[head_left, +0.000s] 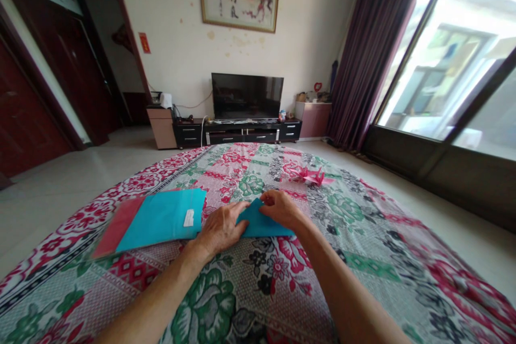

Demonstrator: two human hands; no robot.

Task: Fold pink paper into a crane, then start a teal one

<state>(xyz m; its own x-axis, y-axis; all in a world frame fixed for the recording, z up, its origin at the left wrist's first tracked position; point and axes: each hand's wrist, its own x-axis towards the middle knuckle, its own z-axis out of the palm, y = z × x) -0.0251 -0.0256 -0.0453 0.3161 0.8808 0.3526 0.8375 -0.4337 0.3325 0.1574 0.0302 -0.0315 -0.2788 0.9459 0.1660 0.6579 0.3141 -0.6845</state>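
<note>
A sheet of blue paper [264, 227], folded into a triangle with its peak pointing away from me, lies on the patterned tablecloth. My left hand [223, 227] rests at its left side, with thumb and fingers gripping that edge against the cloth. Near the peak, my right hand [282, 208] pinches the paper between curled fingers and thumb; its wrist covers part of the right side. Left of my hands lies a clear packet [161, 217] of blue and pinkish-red sheets with a small white label. Farther off to the right sits a pink folded-paper figure [313, 176].
A floral tablecloth [205, 306] in red, green and grey covers the round-edged table. Beyond it stand a low black cabinet [229, 131] and a television [248, 97] against the wall. Purple curtains [365, 48] and a large window are at the right, dark red doors at the left.
</note>
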